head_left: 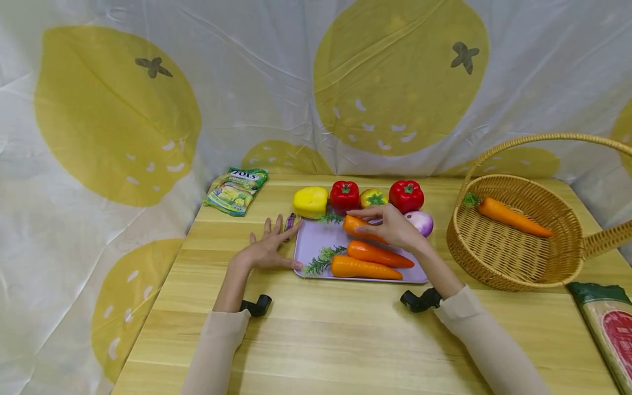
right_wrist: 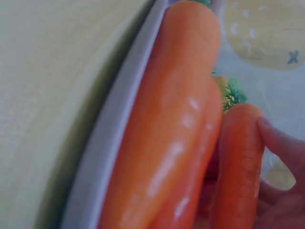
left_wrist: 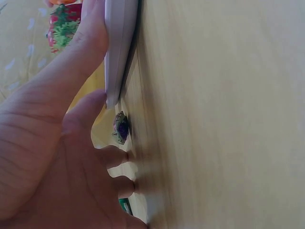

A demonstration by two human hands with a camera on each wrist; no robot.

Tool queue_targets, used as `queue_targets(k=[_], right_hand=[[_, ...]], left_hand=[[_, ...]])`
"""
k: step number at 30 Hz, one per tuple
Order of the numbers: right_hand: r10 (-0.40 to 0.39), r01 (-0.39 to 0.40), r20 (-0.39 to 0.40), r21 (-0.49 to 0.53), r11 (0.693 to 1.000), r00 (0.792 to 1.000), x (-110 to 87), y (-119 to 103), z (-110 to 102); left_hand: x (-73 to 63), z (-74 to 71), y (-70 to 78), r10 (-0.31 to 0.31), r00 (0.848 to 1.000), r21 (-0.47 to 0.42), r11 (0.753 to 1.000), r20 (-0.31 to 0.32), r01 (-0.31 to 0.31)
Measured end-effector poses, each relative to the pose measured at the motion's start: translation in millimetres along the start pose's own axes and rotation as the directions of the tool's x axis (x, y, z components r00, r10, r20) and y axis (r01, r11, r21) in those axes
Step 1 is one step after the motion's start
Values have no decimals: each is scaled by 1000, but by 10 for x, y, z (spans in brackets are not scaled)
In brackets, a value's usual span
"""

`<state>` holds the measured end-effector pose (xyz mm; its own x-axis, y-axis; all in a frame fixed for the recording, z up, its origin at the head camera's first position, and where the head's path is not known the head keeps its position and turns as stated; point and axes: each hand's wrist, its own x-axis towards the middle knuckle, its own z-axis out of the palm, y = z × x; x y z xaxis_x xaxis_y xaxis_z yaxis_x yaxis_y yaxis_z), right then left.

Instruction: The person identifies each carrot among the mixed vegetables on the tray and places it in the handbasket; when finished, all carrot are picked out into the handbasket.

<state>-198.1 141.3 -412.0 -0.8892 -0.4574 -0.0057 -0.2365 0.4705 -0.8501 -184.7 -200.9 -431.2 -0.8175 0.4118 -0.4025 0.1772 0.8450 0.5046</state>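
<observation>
The person's left hand (head_left: 266,249) lies at the left end of a pale purple tray (head_left: 313,236), its fingers spread wide and fairly straight. The thumb and index finger touch the tray's edge, and the hand is not curled round anything. The right hand (head_left: 395,225) pinches a carrot (head_left: 356,227) between thumb and fingers over the far part of the tray; whether this carrot touches the tray is hard to tell.

Two more carrots, one redder (head_left: 379,254) and one lighter orange (head_left: 366,267), lie side by side on the near part of the tray, thick ends to the left, with green leaves at that end.

Along the tray's far side stand a yellow pepper (head_left: 310,202), a red pepper (head_left: 344,195), a yellowish fruit (head_left: 373,197) with a green top, and a second red pepper (head_left: 406,196). A purple onion (head_left: 421,223) sits by the right end.

A small purple packet (head_left: 289,221) is just beside the left fingers, with a green snack bag (head_left: 236,191) farther back on the desk (head_left: 316,334). To the right, a wicker basket (head_left: 460,249) holds another carrot (head_left: 515,218).
</observation>
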Motion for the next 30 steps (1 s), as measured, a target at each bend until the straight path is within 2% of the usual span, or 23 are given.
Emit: queue_targets(k=[7, 12, 17, 22, 26, 30], right_hand=[[-38, 38, -8, -21, 999, 999, -134, -132, -196], [-49, 49, -14, -19, 999, 999, -274, -219, -425], [-15, 15, -25, -12, 1000, 1000, -448, -329, -787], [21, -24, -45, -64, 998, 999, -643, -372, -1251], [34, -41, -48, -136, 990, 998, -792, -275, -1590], [26, -34, -39, -218, 975, 999, -908, -97, -1808]], left_hand=[[2, 3, 0, 7, 1000, -7, 1000, -1, -7], [2, 7, -2, 3, 1000, -10, 1000, -1, -3], [6, 11, 0, 3, 1000, -9, 1000, -1, -3], [4, 12, 3, 3, 1000, -7, 1000, 3, -3], [-1, 14, -6, -2, 1000, -5, 1000, 7, 2], [1, 13, -19, -4, 1000, 0, 1000, 9, 4]])
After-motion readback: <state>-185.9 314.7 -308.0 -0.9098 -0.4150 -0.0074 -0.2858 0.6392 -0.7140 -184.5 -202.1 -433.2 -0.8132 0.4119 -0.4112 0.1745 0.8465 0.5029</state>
